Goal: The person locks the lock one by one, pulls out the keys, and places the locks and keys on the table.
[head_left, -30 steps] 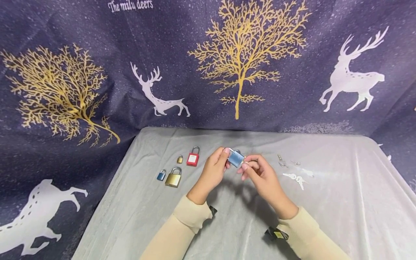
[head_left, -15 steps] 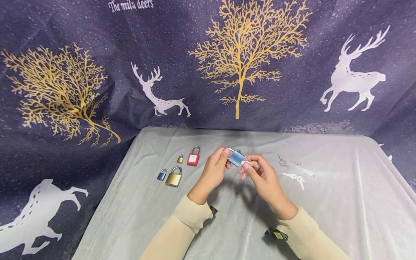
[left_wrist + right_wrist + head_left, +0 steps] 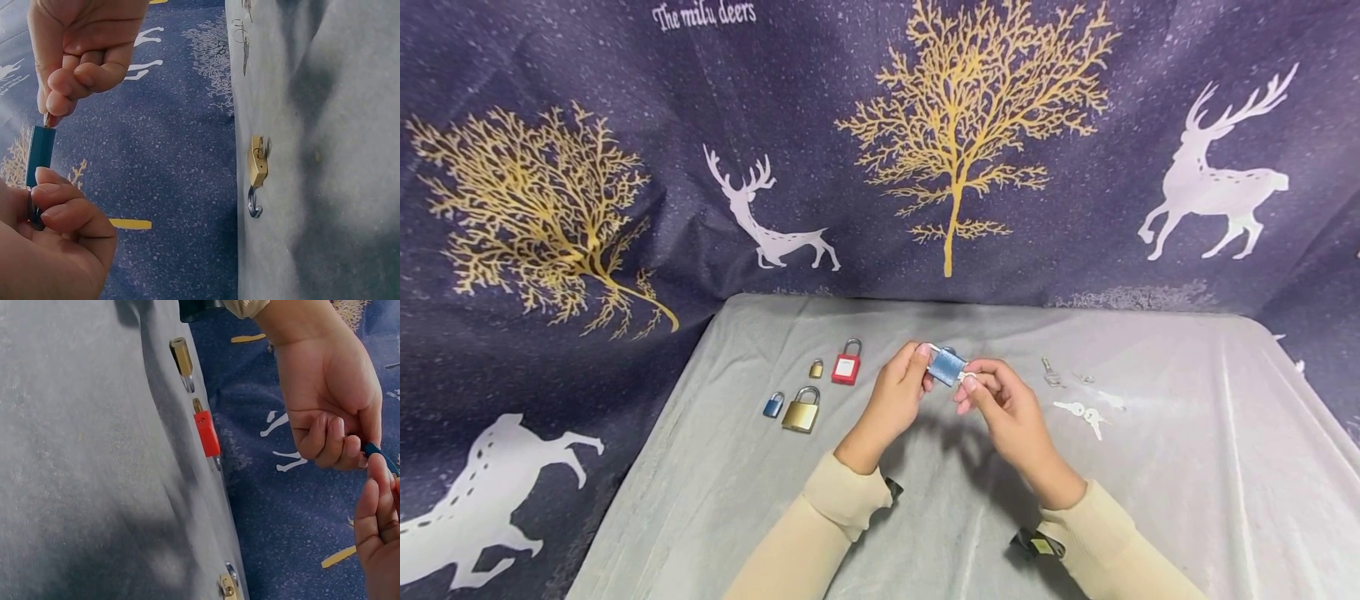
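Observation:
My left hand (image 3: 897, 385) pinches a blue padlock (image 3: 947, 367) by its shackle end, held up above the cloth. On the other side my right hand (image 3: 1006, 404) pinches a small key (image 3: 47, 119) at the bottom of the padlock's body. The left wrist view shows the key's metal between the right fingertips and the padlock (image 3: 40, 156); how deep it sits cannot be told. Fingers cover most of the shackle. A brass padlock (image 3: 257, 162) with its shackle swung out and a key ring lies on the cloth in the left wrist view.
Left on the grey cloth (image 3: 700, 517) lie a red padlock (image 3: 846, 367), a large brass padlock (image 3: 801, 414), a tiny brass padlock (image 3: 816, 368) and a small blue padlock (image 3: 773, 405). Loose keys (image 3: 1092, 417) lie right, near another key (image 3: 1050, 372). A patterned curtain (image 3: 880, 208) hangs behind.
Hardly anything differs. The right fingertips have shifted very slightly at the key, while the left hand keeps the blue padlock in nearly the same place.

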`<move>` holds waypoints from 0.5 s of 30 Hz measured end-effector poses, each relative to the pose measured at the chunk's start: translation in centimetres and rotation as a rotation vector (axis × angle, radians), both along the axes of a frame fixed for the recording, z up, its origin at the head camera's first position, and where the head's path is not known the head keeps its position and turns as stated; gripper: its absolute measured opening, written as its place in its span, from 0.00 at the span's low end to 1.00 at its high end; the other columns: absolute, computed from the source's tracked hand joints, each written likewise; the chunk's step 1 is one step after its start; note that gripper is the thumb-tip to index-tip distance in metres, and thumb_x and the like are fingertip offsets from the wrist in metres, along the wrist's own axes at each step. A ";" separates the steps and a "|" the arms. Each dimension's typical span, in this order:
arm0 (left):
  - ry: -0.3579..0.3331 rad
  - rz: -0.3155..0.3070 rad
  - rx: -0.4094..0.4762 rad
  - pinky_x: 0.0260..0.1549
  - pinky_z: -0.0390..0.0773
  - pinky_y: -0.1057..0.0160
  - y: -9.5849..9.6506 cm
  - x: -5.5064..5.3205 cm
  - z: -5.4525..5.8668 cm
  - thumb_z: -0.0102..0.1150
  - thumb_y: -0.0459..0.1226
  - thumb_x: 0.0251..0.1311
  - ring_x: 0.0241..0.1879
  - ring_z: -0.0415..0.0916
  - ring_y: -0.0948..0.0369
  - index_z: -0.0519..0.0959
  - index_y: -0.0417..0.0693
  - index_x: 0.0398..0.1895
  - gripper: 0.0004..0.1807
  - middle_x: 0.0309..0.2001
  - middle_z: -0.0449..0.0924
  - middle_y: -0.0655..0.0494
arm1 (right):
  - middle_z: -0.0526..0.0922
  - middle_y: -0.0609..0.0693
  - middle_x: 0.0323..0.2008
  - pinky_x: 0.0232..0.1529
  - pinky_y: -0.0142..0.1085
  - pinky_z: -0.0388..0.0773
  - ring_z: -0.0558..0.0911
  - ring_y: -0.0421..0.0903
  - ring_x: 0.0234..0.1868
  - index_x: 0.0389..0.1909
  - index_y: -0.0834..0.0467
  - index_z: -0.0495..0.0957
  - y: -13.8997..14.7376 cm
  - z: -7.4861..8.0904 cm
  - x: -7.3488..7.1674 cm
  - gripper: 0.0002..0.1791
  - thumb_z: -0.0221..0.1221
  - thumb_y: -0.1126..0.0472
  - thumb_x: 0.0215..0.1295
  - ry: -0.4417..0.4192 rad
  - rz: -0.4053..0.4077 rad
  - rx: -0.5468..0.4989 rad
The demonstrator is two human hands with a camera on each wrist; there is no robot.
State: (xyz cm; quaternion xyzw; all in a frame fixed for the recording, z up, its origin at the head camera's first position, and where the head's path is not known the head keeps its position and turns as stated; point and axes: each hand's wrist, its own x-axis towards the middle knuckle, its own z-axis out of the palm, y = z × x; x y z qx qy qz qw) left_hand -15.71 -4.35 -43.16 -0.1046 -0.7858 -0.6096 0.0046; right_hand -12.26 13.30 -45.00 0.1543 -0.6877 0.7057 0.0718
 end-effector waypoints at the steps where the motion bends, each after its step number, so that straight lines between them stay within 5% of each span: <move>1: -0.001 0.000 0.001 0.21 0.65 0.71 0.0 0.0 0.0 0.40 0.48 0.80 0.21 0.65 0.64 0.73 0.45 0.35 0.20 0.23 0.71 0.53 | 0.86 0.56 0.31 0.37 0.35 0.86 0.85 0.41 0.30 0.50 0.71 0.73 0.0 0.0 0.0 0.10 0.54 0.69 0.75 -0.001 -0.001 0.000; 15: 0.005 0.012 -0.002 0.21 0.65 0.71 0.3 0.1 -0.1 0.39 0.45 0.81 0.21 0.65 0.65 0.73 0.43 0.35 0.19 0.23 0.71 0.55 | 0.85 0.48 0.30 0.36 0.37 0.86 0.86 0.39 0.30 0.50 0.75 0.72 0.2 -0.1 -0.3 0.10 0.52 0.71 0.75 0.021 0.026 -0.044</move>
